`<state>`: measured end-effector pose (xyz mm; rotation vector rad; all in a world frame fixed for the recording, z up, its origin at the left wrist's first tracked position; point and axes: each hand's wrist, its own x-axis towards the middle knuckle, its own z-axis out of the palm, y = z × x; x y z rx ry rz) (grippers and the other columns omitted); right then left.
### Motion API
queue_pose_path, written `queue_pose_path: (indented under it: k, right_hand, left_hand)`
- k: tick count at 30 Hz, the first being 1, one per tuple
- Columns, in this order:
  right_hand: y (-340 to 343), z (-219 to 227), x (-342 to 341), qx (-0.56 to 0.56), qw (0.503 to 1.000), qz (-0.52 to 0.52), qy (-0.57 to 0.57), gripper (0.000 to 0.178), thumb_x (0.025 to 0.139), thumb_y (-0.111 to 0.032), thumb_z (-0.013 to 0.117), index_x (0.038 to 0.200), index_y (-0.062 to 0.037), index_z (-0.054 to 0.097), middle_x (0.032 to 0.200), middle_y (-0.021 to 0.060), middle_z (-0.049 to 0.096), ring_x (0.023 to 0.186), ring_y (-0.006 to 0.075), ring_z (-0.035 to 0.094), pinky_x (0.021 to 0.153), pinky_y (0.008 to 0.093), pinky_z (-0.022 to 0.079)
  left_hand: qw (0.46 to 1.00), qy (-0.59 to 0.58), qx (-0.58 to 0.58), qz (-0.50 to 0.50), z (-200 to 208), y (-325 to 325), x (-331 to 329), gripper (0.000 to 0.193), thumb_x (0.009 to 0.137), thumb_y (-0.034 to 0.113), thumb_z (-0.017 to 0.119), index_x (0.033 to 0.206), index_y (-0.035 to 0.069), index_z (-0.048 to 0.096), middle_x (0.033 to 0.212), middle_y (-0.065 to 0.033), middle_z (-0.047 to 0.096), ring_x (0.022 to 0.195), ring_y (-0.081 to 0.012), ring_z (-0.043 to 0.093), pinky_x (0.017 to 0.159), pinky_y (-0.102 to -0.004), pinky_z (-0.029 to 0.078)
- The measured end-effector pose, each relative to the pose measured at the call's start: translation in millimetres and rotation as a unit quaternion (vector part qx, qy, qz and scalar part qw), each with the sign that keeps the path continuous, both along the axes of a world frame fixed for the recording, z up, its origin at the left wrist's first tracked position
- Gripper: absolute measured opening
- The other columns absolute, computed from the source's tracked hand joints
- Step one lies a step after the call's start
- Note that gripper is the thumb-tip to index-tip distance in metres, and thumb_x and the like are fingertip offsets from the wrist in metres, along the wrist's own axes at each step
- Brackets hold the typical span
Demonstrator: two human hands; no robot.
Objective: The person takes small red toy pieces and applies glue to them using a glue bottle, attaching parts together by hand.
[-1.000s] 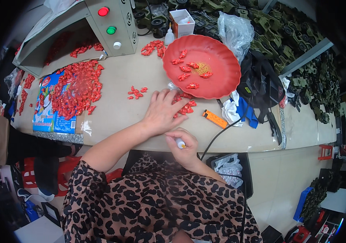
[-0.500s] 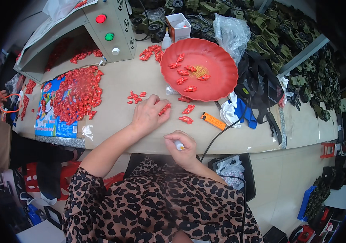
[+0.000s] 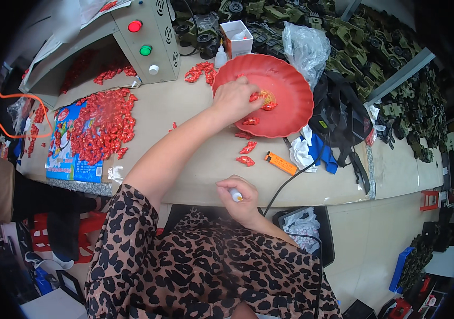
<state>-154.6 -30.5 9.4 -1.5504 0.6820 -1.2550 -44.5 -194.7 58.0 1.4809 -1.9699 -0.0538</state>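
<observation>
Left hand (image 3: 236, 99) in the red bowl (image 3: 290, 101); right hand (image 3: 239, 198) at the near table edge, clenched around a small tool (image 3: 235, 195).

The left fingers are bent down among small red pieces (image 3: 261, 102) inside the bowl; whether they pinch one cannot be told, since the hand covers them. Only the tool's pale tip shows; its body is hidden in the fist, and a black cable (image 3: 285, 183) runs right from it. Three loose red pieces (image 3: 246, 153) lie on the table (image 3: 195, 159) just near of the bowl, beside an orange lighter (image 3: 280, 163). To the left a heap of red pieces (image 3: 102, 125) rests on a blue bag (image 3: 65, 154). Far left stands a grey control box (image 3: 147, 37); dark green toy parts (image 3: 386, 69) at far right are blurred by the lens rim.
</observation>
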Motion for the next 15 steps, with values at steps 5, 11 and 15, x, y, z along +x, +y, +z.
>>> queue_pose_path:
  k: [5, 11, 15]
  right_hand:
    - [-1.5, -1.2, -3.4, 0.011, 1.000, -0.004, 0.001, 0.010, 0.071, 0.006, 0.056, 0.079, 0.0012, 0.057, 0.068, 0.0048, 0.053, 0.057, 0.0093, 0.047, 0.052, 0.0200, 0.035]
    - [-2.8, -1.9, -3.5, -0.007, 1.000, -0.030, 0.004, 0.009, 0.072, 0.001, 0.058, 0.080, 0.0006, 0.057, 0.068, 0.0060, 0.054, 0.058, 0.0120, 0.049, 0.053, 0.0220, 0.038]
    - [-4.4, -2.0, 0.2, -0.007, 1.000, -0.014, 0.017, 0.009, 0.071, 0.001, 0.058, 0.080, 0.0008, 0.057, 0.070, 0.0068, 0.055, 0.060, 0.0128, 0.051, 0.055, 0.0222, 0.040]
  left_hand:
    - [0.985, -0.028, -0.157, -0.068, -7.5, 15.3, 8.3, 0.022, 0.070, 0.026, 0.061, 0.081, 0.007, 0.059, 0.082, -0.0078, 0.053, 0.076, -0.0254, 0.050, 0.065, -0.0349, 0.043]
    - [0.957, -0.099, -0.073, -0.264, -29.9, 84.9, 11.9, 0.030, 0.066, 0.026, 0.062, 0.089, 0.008, 0.056, 0.087, -0.0064, 0.051, 0.081, -0.0233, 0.048, 0.071, -0.0342, 0.040]
    - [0.958, -0.162, -0.119, -0.205, -28.7, 83.7, 7.4, 0.031, 0.066, 0.031, 0.060, 0.086, 0.008, 0.055, 0.083, -0.0062, 0.051, 0.084, -0.0241, 0.046, 0.070, -0.0337, 0.040]
